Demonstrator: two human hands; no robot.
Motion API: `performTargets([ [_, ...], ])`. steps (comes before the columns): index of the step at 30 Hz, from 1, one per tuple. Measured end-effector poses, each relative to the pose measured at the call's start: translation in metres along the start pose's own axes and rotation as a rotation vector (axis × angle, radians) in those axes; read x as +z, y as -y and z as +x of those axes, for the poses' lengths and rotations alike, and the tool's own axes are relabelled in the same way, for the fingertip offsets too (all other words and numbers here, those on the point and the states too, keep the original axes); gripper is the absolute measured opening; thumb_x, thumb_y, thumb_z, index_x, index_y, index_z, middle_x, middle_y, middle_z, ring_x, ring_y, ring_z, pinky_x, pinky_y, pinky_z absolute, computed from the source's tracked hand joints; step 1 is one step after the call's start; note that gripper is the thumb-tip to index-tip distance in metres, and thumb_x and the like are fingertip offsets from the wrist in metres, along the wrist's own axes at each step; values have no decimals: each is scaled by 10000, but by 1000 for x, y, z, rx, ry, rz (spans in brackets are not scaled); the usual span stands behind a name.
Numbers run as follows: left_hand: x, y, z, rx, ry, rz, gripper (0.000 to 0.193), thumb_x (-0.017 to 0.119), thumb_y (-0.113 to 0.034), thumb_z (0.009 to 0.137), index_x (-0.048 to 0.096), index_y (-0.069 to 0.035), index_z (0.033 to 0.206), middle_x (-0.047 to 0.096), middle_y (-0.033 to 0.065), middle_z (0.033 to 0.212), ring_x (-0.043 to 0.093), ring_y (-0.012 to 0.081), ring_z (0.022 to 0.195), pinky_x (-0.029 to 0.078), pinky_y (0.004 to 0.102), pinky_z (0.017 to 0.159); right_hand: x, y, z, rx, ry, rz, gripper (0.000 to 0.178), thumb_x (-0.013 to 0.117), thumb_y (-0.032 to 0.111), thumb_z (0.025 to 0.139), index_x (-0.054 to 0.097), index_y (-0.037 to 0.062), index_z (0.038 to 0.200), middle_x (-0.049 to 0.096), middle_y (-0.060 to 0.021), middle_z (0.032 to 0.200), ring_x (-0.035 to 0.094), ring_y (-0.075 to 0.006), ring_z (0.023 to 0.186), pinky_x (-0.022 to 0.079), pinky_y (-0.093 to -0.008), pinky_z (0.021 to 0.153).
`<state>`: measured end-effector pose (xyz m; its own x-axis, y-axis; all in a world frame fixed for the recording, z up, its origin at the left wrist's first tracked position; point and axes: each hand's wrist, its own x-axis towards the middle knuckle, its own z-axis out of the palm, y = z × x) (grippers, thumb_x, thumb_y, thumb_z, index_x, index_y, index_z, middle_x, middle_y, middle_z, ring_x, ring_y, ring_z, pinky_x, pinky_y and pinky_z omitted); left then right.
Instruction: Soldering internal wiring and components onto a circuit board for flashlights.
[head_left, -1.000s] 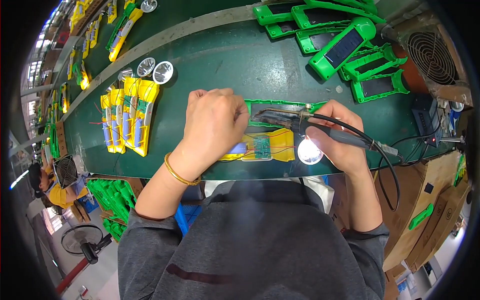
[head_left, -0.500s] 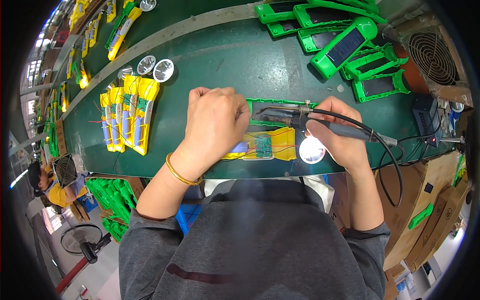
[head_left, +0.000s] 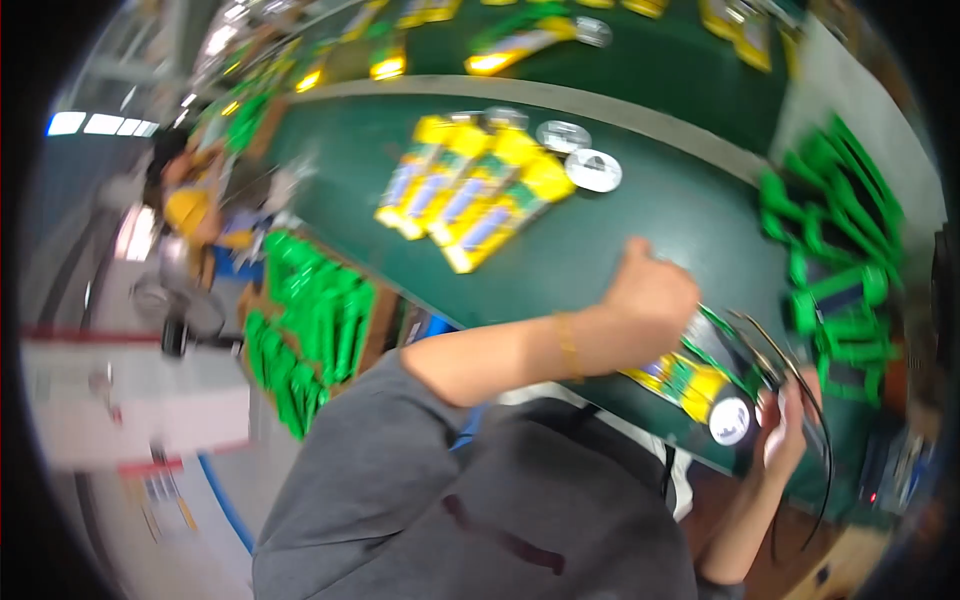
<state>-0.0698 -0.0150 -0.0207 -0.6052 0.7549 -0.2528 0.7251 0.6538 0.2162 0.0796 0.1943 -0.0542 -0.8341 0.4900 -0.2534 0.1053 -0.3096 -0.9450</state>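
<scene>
My right hand (head_left: 785, 425) grips a soldering iron (head_left: 767, 366) with a thin metal tube along it and a black cable. My left hand (head_left: 652, 308) is closed in a fist beside the iron's tip; whatever its fingers hold is hidden. Under and between the hands lies a yellow lamp housing half (head_left: 706, 396) with a green circuit board. A round reflector (head_left: 729, 421) sits at its right end, close to my right hand. Just beyond, partly covered by the iron, is a green housing frame (head_left: 718, 350). Motion blurs the picture.
Several yellow housing halves (head_left: 470, 190) with blue cells lie left on the green table (head_left: 590, 250), reflectors (head_left: 594, 170) beside them. Green housings (head_left: 840, 290) are heaped at right. A box of green parts (head_left: 315, 320), a fan (head_left: 178, 300) and a co-worker (head_left: 190, 205) are at left.
The view has swung left, so the table things appear farther right and tilted. The right hand still holds the soldering iron; the left hand stays closed. The reflector no longer glares.
</scene>
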Motion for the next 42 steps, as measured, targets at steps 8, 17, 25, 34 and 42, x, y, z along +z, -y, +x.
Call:
performTargets([
  [8, -8, 8, -14, -37, -104, -188, 50, 593, -52, 616, 638, -44, 635, 607, 129, 668, 614, 279, 714, 322, 504, 841, 21, -6, -8, -116, -85, 132, 238, 524, 284, 929, 527, 73, 1038, 532, -16, 765, 444, -103, 707, 328, -242, 648],
  [17, -11, 5, -8, -13, -122, -202, 69, 588, -47, 639, 648, -34, 671, 622, 157, 689, 625, 312, 736, 314, 594, 885, 31, 6, -14, -105, -201, 179, 218, 547, 282, 919, 516, 68, 948, 523, -32, 769, 444, -107, 716, 334, -243, 660],
  [25, -12, 0, -10, -9, -105, -174, 99, 583, -49, 650, 658, -18, 707, 629, 166, 722, 627, 331, 811, 299, 636, 912, 23, 5, -18, -144, -246, 111, 218, 537, 286, 925, 525, 74, 973, 536, -22, 739, 454, -108, 693, 339, -238, 657],
  [34, -4, 9, -11, -36, -100, -5, 108, 572, -142, 748, 669, -96, 763, 655, 96, 820, 630, 254, 838, 347, 572, 906, 8, -12, -9, -221, -80, 354, 201, 550, 205, 901, 505, 62, 1035, 532, -18, 846, 507, -134, 692, 391, -271, 622],
  [42, -19, 21, -14, -42, -388, -556, 108, 638, -85, 776, 649, -18, 859, 623, 130, 780, 611, 270, 741, 467, 344, 690, 7, 6, -23, -176, -208, 256, 174, 529, 209, 905, 507, 46, 962, 547, -56, 744, 512, -141, 690, 388, -268, 624],
])
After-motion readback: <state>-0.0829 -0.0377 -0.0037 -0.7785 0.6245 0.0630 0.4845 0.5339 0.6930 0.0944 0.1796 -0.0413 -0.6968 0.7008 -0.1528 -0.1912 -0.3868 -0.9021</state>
